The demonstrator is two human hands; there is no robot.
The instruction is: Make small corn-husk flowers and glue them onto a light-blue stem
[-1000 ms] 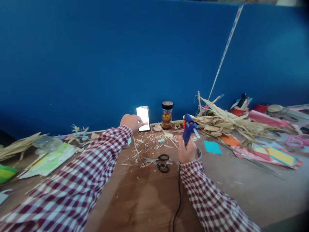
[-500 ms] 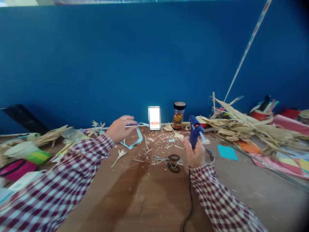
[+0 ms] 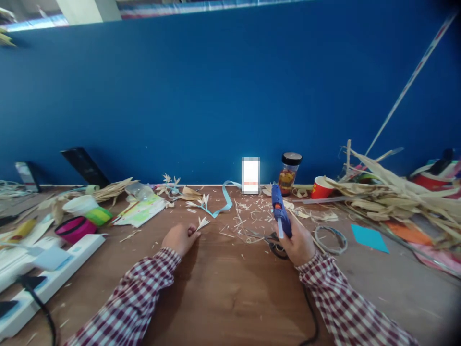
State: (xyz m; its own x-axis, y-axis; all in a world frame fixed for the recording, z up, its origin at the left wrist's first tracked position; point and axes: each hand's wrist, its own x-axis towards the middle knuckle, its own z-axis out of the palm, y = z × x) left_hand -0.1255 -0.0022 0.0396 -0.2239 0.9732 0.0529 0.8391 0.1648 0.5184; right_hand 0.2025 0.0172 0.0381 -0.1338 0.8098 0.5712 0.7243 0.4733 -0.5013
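Resting low on the brown wooden table (image 3: 223, 293), the left hand (image 3: 179, 237) lies knuckles up with its checked sleeve (image 3: 144, 293) running back toward the near left; its fingers are curled in and pinched on the stem of a small pale husk flower (image 3: 202, 222), whose pointed petals stick out just to the right of the fingertips and rest on the tabletop. The right hand (image 3: 299, 244) sits to the right, well apart from the left, with the wrist raised a little off the wood; it is wrapped around the handle of a blue hot glue gun (image 3: 279, 216), the gun tilted so that its nozzle points away toward the far wall and a clear glue stick (image 3: 280, 232) pokes out of its back end toward the palm; a black cord (image 3: 312, 317) trails from below the hand toward the near edge. Black-handled scissors (image 3: 275, 246) lie partly hidden just behind that hand, among scattered husk shavings (image 3: 248, 214); a coil of wire (image 3: 330, 239) lies just to their right. At the far edge a lit phone (image 3: 250, 175) leans against the blue wall (image 3: 216, 96), with a black-lidded jar (image 3: 289, 173) and a red paper cup (image 3: 320, 187) to its right; a light blue ribbon (image 3: 221, 204) curls near the phone, and a heap of dried corn husks (image 3: 389, 197) spreads across the far right.
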